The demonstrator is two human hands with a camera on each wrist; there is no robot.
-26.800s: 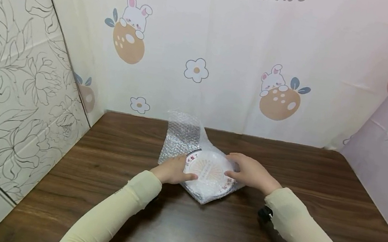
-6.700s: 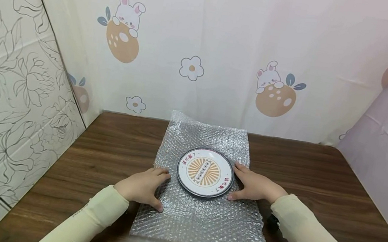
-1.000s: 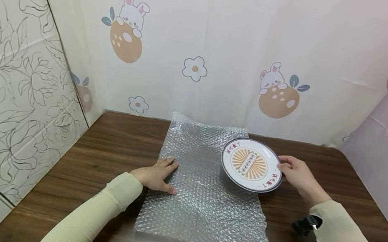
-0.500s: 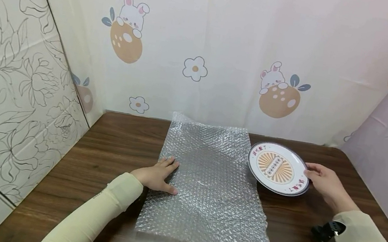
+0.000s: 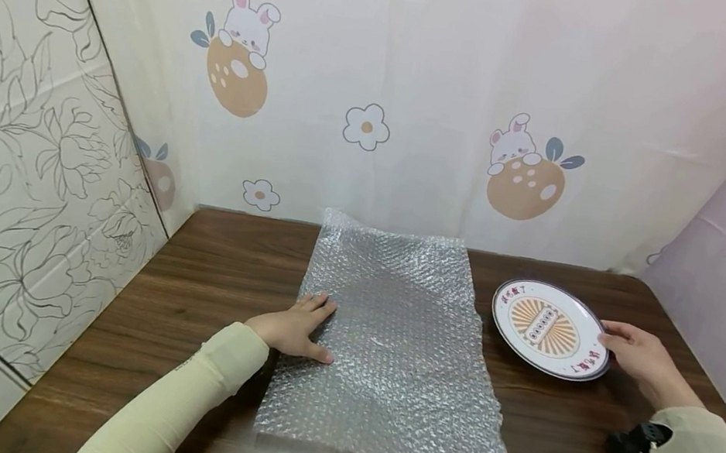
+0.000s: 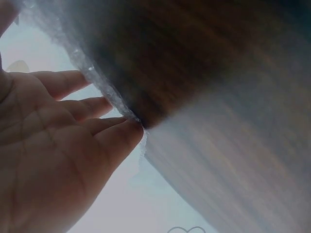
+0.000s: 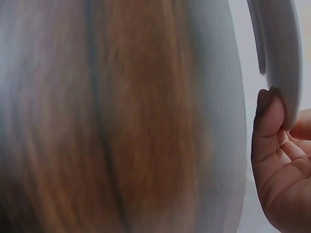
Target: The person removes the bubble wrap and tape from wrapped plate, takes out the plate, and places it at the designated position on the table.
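Observation:
A round white plate (image 5: pixel 552 331) with a dark rim, an orange sunburst and red characters is at the table's right side. My right hand (image 5: pixel 644 364) pinches its right edge between thumb and fingers. In the right wrist view the underside of the plate (image 7: pixel 287 53) shows, off the tabletop at that edge. Flat in the middle lies a sheet of clear bubble wrap (image 5: pixel 393 376). Spread fingers of my left hand (image 5: pixel 293 329) rest on its left edge. The left wrist view shows that palm with fingertips at the border of the bubble wrap (image 6: pixel 109 92).
Everything lies on a dark wood-grain table (image 5: pixel 222 276). A patterned curtain (image 5: pixel 413 171) hangs along its back edge, and a flower-lined panel (image 5: pixel 46 132) stands at the left. Bare wood surrounds the sheet on both sides.
Long ago the plate was wrapped up; later it lay on the opened sheet. Over the last second my right hand has carried it rightward off the bubble wrap. The left hand has stayed put.

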